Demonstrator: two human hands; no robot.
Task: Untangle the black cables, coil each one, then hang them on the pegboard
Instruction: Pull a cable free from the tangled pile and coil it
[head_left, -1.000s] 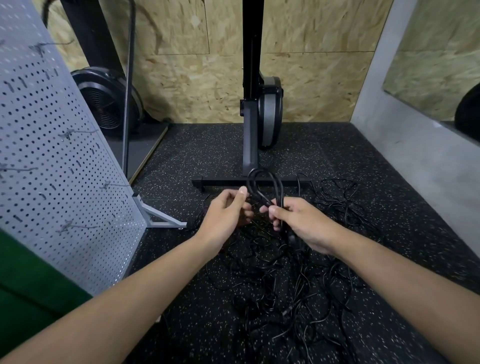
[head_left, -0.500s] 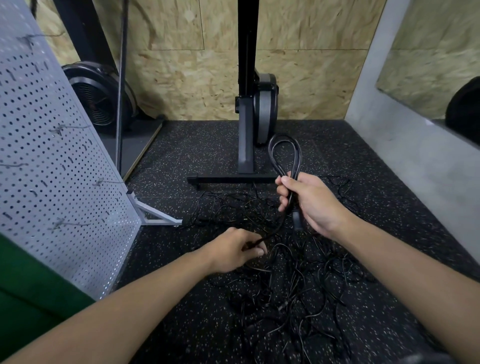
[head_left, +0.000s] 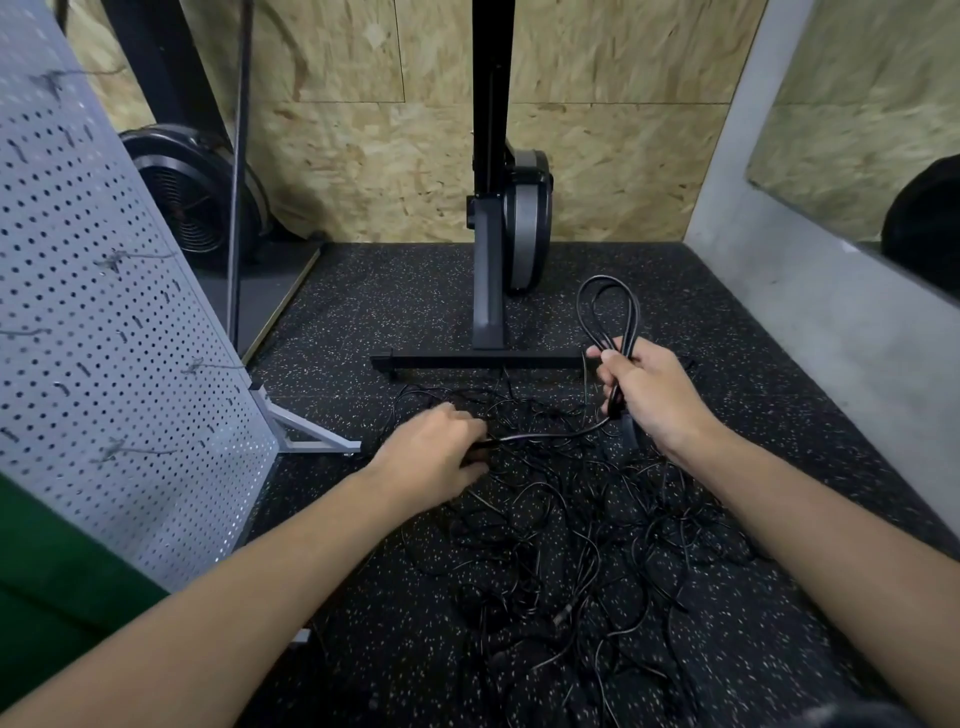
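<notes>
On the black speckled rubber floor (head_left: 415, 312), under chipboard walls (head_left: 623, 171), a grey perforated metal pegboard (head_left: 104, 389) stands left. Tangled black cables (head_left: 561, 561) sprawl near centre. Right hand (head_left: 652, 395) grips a looped black cable (head_left: 607, 279) above them; left hand (head_left: 434, 452) pinches its trailing strand.

Forearms (head_left: 234, 597) bare; green cloth (head_left: 47, 597) lower left, perhaps shirt.
</notes>
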